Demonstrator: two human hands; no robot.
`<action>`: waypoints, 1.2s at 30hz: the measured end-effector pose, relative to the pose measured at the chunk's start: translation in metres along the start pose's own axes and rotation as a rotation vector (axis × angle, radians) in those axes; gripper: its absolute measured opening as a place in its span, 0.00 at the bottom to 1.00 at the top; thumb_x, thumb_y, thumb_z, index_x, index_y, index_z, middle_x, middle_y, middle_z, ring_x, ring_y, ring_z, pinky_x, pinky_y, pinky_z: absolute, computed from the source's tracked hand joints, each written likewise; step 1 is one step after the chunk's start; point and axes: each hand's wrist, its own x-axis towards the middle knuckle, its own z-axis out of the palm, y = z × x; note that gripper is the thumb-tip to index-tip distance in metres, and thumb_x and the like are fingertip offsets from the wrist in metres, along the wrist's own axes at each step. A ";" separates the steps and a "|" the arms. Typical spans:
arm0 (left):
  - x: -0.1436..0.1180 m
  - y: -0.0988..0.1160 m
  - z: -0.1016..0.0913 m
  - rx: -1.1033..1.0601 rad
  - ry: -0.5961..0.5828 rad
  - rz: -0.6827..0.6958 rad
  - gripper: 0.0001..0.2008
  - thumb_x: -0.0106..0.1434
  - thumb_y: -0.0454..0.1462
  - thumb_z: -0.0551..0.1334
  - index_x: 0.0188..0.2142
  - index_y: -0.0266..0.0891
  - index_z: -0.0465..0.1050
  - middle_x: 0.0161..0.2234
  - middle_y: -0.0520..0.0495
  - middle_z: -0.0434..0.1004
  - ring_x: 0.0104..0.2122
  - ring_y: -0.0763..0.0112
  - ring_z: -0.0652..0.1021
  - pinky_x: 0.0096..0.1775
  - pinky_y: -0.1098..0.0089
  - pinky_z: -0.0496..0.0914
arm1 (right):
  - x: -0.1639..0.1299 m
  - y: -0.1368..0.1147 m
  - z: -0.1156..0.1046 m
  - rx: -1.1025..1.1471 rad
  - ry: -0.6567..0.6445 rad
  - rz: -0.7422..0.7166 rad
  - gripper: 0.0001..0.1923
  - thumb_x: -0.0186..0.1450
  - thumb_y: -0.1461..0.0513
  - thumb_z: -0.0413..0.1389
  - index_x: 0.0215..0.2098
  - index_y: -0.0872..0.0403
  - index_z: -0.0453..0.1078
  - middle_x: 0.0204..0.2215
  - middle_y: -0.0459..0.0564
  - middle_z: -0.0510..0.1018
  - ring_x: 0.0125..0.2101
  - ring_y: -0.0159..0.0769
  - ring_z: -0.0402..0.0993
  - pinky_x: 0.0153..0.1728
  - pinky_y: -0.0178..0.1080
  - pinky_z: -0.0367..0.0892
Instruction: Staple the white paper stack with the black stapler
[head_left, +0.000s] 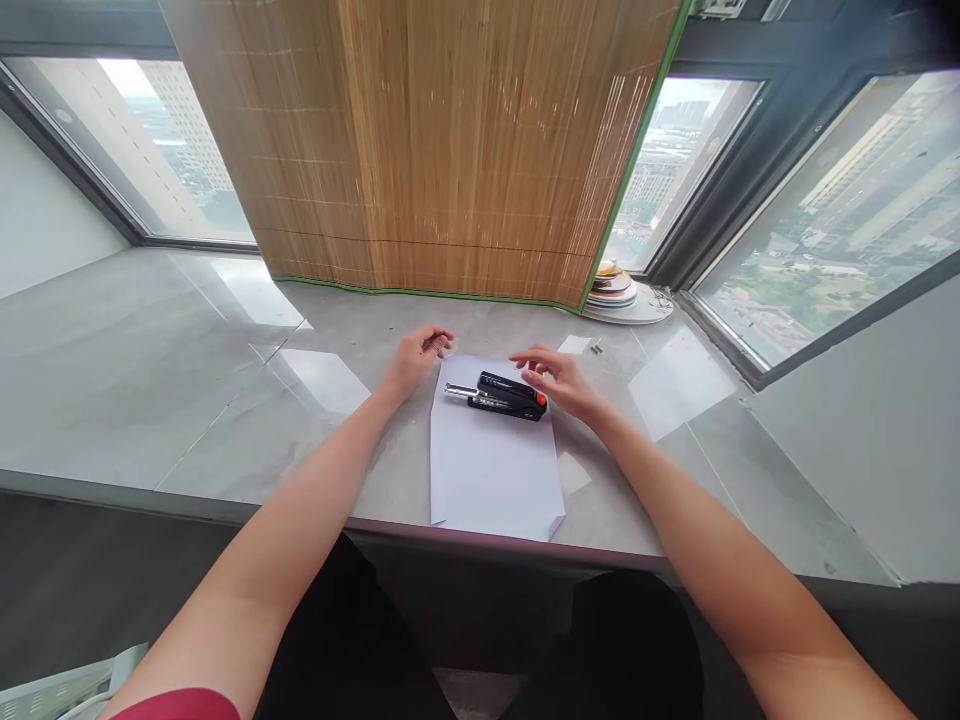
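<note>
Glossy black stapler on smooth white paper, both hands' grip loose, empty.

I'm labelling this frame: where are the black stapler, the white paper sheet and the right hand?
Black stapler (pixel 504 396), head view, body middle.
White paper sheet (pixel 491 470), head view, bare centre.
Right hand (pixel 561 379), head view, hand's back.
</note>
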 end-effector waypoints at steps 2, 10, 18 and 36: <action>-0.001 -0.001 0.001 -0.049 -0.056 -0.045 0.11 0.65 0.44 0.71 0.41 0.40 0.84 0.33 0.45 0.81 0.26 0.69 0.77 0.31 0.68 0.70 | 0.000 -0.001 0.002 0.001 -0.091 -0.012 0.26 0.68 0.42 0.64 0.54 0.49 0.81 0.44 0.52 0.82 0.39 0.39 0.77 0.39 0.41 0.71; -0.009 0.015 0.009 0.041 -0.161 -0.038 0.04 0.64 0.37 0.72 0.37 0.41 0.87 0.29 0.48 0.78 0.30 0.67 0.75 0.37 0.66 0.69 | -0.004 -0.012 0.005 -0.081 -0.237 -0.045 0.22 0.65 0.46 0.68 0.50 0.51 0.81 0.40 0.51 0.83 0.34 0.37 0.74 0.34 0.38 0.67; -0.009 0.014 0.008 0.083 -0.210 0.062 0.08 0.64 0.40 0.72 0.42 0.43 0.89 0.35 0.46 0.79 0.29 0.70 0.73 0.32 0.67 0.69 | -0.004 -0.011 0.011 -0.130 -0.076 -0.100 0.16 0.69 0.49 0.64 0.44 0.52 0.82 0.32 0.48 0.79 0.28 0.33 0.68 0.33 0.37 0.64; -0.012 0.011 0.008 0.124 -0.423 0.074 0.16 0.57 0.43 0.79 0.43 0.41 0.87 0.42 0.42 0.86 0.45 0.60 0.83 0.55 0.57 0.76 | -0.005 -0.009 0.007 -0.130 -0.105 -0.045 0.15 0.68 0.50 0.65 0.41 0.52 0.82 0.29 0.47 0.77 0.28 0.33 0.67 0.33 0.38 0.60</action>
